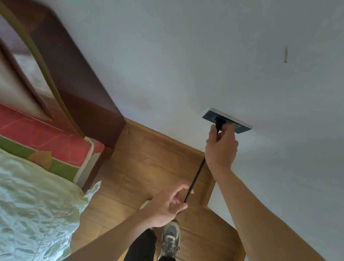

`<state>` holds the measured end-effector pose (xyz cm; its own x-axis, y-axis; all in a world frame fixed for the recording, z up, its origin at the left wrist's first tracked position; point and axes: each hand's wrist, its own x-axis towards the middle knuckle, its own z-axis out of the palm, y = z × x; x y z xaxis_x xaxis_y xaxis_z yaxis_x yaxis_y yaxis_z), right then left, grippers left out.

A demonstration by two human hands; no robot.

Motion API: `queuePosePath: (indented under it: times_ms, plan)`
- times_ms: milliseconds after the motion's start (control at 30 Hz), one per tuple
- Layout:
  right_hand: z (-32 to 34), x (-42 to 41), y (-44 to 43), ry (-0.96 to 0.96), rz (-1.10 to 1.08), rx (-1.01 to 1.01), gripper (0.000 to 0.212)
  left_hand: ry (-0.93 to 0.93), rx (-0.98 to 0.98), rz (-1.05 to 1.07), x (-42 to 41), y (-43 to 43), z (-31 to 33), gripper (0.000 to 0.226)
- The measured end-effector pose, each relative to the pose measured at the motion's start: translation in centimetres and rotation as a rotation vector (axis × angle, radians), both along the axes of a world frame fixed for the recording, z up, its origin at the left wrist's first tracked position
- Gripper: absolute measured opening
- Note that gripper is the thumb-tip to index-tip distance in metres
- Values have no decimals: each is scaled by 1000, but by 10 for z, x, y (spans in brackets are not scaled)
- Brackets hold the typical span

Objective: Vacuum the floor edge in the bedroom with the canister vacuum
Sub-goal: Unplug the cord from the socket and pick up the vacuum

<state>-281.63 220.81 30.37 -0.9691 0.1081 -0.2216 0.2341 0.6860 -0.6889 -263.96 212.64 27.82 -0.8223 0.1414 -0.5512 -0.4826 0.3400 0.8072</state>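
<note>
A black plug (pixel 218 122) sits at a dark wall socket plate (pixel 210 115) low on the white wall. My right hand (pixel 221 149) pinches the plug at the socket. From it a black power cord (pixel 195 179) runs straight down to my left hand (pixel 167 206), which holds the cord between curled fingers and thumb. The canister vacuum is not in view. The wooden floor edge (pixel 165 134) meets the wall just below the socket.
A bed with a pale quilt (pixel 8 194) and red mattress (pixel 30 129) fills the left side, its dark wooden headboard (pixel 73 73) against the wall. My shoe (pixel 170 237) stands on the narrow wooden floor strip between bed and wall.
</note>
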Motion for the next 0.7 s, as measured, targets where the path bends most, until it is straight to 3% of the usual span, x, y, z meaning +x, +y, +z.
queuePosePath:
  times_ms: [267,700]
  plan:
    - [-2,1,-7,-52,-64,-83,15,-92,245,48,2,-6,22,38]
    - [0,0,-21,-87,-94,-73,20,-184,410,95,7,-7,34,33]
